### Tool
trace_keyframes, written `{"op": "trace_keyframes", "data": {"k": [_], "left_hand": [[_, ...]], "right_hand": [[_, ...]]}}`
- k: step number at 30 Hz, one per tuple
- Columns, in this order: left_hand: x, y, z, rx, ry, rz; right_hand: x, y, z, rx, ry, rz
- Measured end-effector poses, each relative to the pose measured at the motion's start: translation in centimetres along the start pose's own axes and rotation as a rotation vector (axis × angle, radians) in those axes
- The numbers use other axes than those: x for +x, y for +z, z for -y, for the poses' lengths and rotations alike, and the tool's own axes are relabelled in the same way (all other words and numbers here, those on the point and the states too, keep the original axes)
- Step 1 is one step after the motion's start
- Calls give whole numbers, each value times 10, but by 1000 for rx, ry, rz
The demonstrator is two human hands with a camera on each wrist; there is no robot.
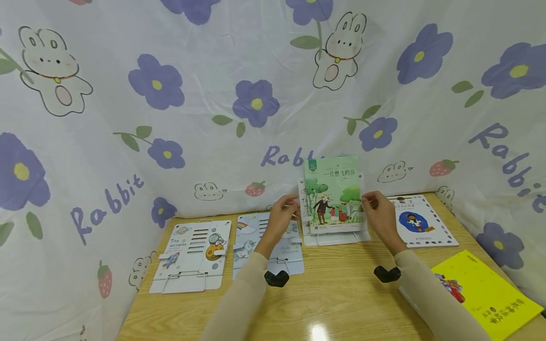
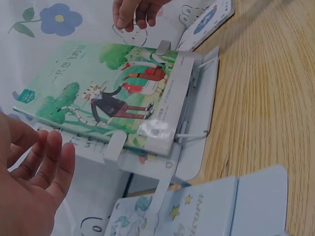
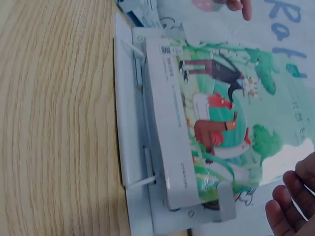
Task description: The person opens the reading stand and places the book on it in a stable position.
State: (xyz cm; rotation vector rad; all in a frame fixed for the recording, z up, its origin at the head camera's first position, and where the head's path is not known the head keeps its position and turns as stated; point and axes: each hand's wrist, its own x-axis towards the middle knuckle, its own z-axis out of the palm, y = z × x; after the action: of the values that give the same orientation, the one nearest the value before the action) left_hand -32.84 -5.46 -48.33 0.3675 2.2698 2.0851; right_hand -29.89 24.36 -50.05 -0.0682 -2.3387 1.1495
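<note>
A green picture book [image 1: 333, 192] with a cat and birds on its cover leans on a white book stand [image 1: 367, 235]. Two side clips, one of them the clip [image 2: 114, 146], lap over its cover near the bottom corners. My left hand [image 1: 279, 219] is beside the book's left edge, its fingers loosely bent and holding nothing. In the left wrist view a gap shows between those fingers [image 2: 63, 164] and the cover. On the other side, my right hand [image 1: 381, 214] hovers by the right edge, fingers [image 3: 281, 209] relaxed and apart from the book.
Left of the book stand two more white stands, one with an astronaut [image 1: 193, 255] and one with a unicorn [image 1: 292, 263]. To the right lie a white book [image 1: 431, 222] and a yellow book [image 1: 490, 289]. A patterned curtain [image 1: 204, 118] hangs behind the wooden table [image 1: 332, 293].
</note>
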Motion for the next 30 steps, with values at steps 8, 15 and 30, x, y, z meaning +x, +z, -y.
{"op": "trace_keyframes", "data": {"k": [8, 15, 30], "left_hand": [[-11, -30, 1, 38, 19, -49], [-26, -59, 5, 57, 10, -59], [-54, -118, 28, 125, -105, -241]], "right_hand": [[-13, 11, 20, 45, -50, 120], [-26, 27, 37, 130, -113, 227], [-58, 66, 57, 178, -153, 449]]}}
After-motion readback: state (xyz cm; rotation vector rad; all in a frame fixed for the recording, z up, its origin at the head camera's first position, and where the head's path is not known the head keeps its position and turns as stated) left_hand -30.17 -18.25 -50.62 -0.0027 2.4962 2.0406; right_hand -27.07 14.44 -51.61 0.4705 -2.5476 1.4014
